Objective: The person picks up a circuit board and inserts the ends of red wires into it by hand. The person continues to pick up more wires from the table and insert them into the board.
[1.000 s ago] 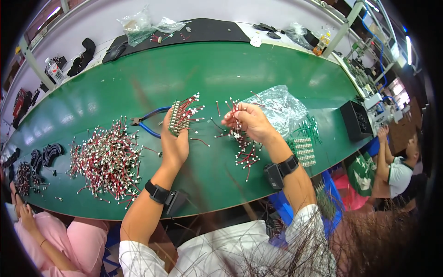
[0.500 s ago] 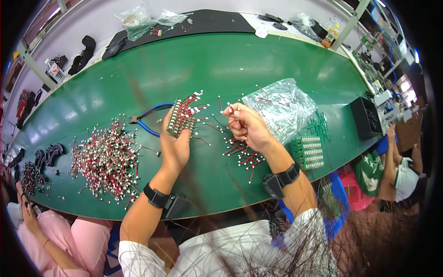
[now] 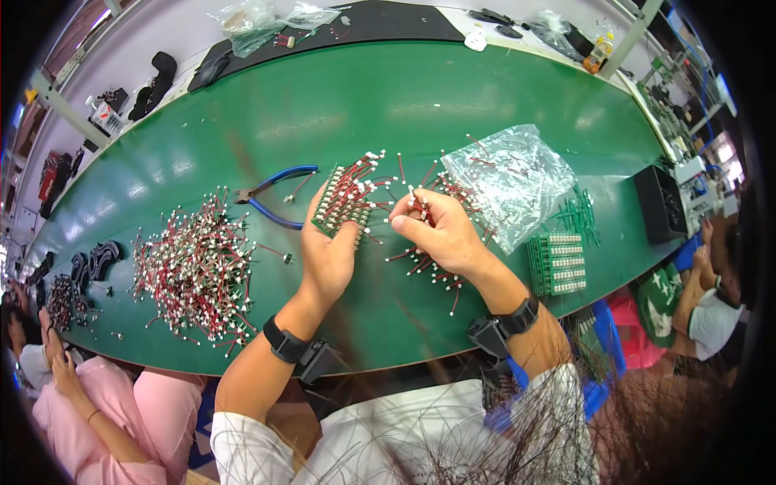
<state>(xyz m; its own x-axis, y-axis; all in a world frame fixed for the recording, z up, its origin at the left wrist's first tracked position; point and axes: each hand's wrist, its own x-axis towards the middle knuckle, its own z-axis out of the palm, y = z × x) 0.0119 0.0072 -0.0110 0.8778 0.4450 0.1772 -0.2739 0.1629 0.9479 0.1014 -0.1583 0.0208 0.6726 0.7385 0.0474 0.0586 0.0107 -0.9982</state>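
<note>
My left hand grips a green circuit board panel with rows of small pale connectors along it. Short red and black wire leads with white plugs stick out from the panel. Just right of it, my right hand is closed, thumb and fingers pinching several wire leads of the same kind. A small gap separates its fingertips from the panel. More loose leads lie on the table beneath and around the right hand. Blue-handled cutters lie spread beyond my left hand.
A large heap of wire leads covers the table at left. To the right are a clear plastic bag, a stack of green boards, thin green strips and a black bin. A person in pink sits at left.
My right hand has come a little nearer to the panel, its fingers lower and still closed on leads. My left hand keeps hold of the panel. The whole view has shifted slightly.
</note>
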